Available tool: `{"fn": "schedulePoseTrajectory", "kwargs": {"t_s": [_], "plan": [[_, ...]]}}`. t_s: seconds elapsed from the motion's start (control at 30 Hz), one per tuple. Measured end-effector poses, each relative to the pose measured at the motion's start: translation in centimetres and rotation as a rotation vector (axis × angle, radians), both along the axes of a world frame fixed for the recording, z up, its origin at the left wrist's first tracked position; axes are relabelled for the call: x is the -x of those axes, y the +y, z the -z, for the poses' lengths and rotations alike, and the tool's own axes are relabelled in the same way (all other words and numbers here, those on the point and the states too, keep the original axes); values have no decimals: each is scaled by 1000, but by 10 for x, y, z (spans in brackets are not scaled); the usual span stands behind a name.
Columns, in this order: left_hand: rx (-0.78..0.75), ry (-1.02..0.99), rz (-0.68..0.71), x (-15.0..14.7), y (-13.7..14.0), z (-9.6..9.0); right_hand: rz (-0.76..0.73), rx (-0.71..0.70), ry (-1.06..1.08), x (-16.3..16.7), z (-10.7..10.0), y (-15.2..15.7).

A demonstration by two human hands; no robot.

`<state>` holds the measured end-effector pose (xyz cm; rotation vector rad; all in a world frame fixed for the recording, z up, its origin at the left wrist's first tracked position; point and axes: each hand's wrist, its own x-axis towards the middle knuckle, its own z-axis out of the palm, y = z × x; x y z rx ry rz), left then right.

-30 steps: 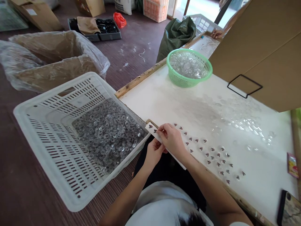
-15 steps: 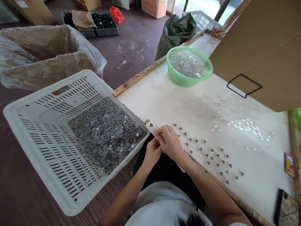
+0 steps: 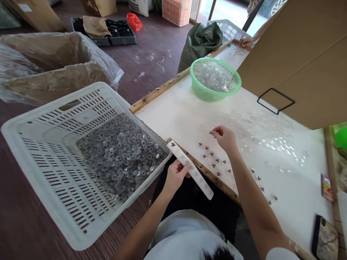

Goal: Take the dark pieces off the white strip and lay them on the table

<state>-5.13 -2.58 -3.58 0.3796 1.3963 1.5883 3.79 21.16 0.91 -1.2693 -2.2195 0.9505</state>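
My left hand (image 3: 175,176) is closed on a long white strip of stickers (image 3: 200,180), held slanting at the table's near edge. One dark leaf-like sticker (image 3: 172,144) shows at the strip's far end, with faint pale marks along the rest. Above the white table (image 3: 173,108), my right hand (image 3: 224,138) pinches a small dark sticker (image 3: 210,132) between thumb and fingertips. Below that hand lie several clear discs with dark stickers (image 3: 217,160), some hidden behind my right forearm. Plain clear discs (image 3: 284,146) are scattered farther right.
A white plastic crate (image 3: 51,159) full of small clear pieces stands left. On the table are a green basket (image 3: 210,94) of clear discs, a phone (image 3: 325,234) and a small packet (image 3: 326,187). A large cardboard sheet (image 3: 303,65) blocks the right. Another person's hand (image 3: 245,42) rests at the far end.
My right hand has left the strip and moved right and up over the table with a small sticker. My left hand keeps hold of the strip, now more fully in sight.
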Motion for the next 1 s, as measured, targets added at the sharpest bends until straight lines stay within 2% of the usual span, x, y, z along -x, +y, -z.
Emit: {"fn": "schedulePoseTrajectory", "kwargs": {"t_s": [0.4, 0.57, 0.7, 0.9, 1.0], "plan": [[20, -17, 11, 1, -4, -4, -107, -86, -223, 20, 11, 13], [13, -20, 11, -1, -2, -3, -145, -146, -308, 24, 20, 3], [10, -26, 12, -1, -1, -1, -145, -233, -282, 22, 25, -11], [23, -16, 13, -3, -3, -2, -190, -96, -165, 17, 24, -22], [15, -12, 18, -5, -3, -3, -175, -119, -156, 19, 14, -36]]}}
